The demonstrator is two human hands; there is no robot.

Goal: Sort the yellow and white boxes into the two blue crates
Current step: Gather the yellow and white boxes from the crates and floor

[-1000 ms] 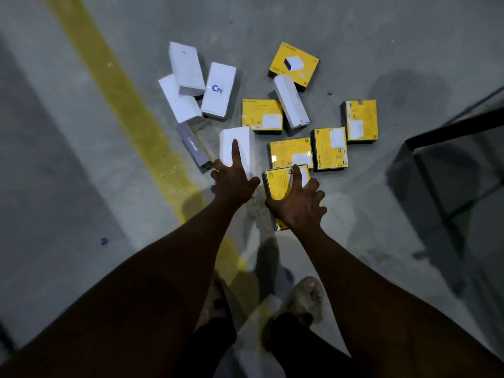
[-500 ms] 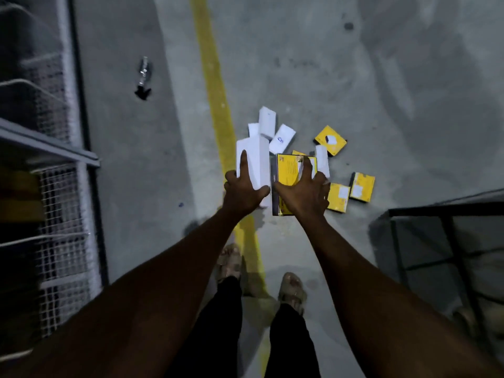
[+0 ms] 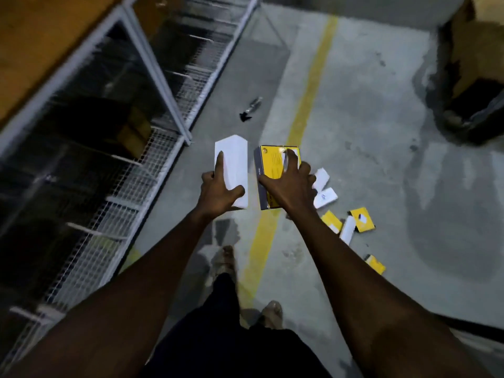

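Note:
My left hand grips a long white box, held up in the air in front of me. Right beside it my right hand grips a yellow box with a grey side. Both boxes are well above the floor. Below and to the right, several more yellow boxes and white boxes lie scattered on the concrete floor. No blue crate shows in this view.
A white wire-mesh shelving rack runs along the left. A yellow floor line crosses the grey concrete. A small dark object lies near the rack. A large dark and brown object stands at the upper right. My feet are below.
Both hands have lifted their boxes from the floor pile and raised them. My view has swung left toward the rack, so the pile now lies at my lower right.

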